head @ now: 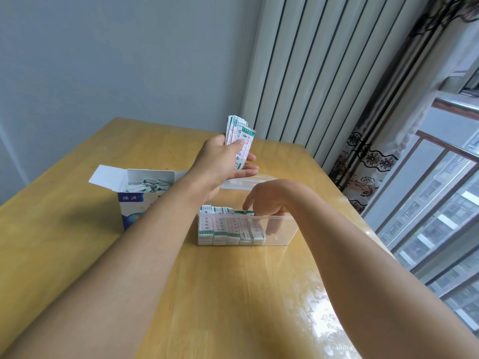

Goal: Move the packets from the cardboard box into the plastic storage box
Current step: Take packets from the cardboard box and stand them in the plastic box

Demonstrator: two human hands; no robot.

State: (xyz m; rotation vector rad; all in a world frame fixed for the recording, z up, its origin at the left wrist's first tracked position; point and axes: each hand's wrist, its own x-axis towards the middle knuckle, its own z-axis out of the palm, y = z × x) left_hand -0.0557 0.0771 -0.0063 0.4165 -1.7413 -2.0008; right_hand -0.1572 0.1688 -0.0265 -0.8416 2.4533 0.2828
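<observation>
- Head view, progress: I judge the job to be past the middle. Five upright rows of packets (231, 230) already stand side by side in the left part of the plastic storage box (285, 233), and the right part of it has room left.
- Head view, what remains: the cardboard box (134, 203) sits just left of the plastic one with its flap open, and loose packets still show inside it near the top, so more loads are to come.
- Left hand (220, 164): I see it raised above and behind the plastic box, thumb and fingers curled round a fanned bundle of packets (239, 137), gripping it near its lower end.
- Right hand (264, 200): it reaches down into the plastic box, fingertips against the rightmost row. The fingers bend downward; I cannot tell whether they pinch a packet or only press the row tidy.
- Materials: the packets are thin, flat, white paper-like strips with green bands and red print, likely light and slippery in a stack. The storage box is clear, rigid, thin-walled plastic with rounded corners; what looks like its clear lid (243, 183) lies behind it.
- The cardboard box is white and blue printed card. The table (77, 255) is glossy yellow wood with window glare.
</observation>
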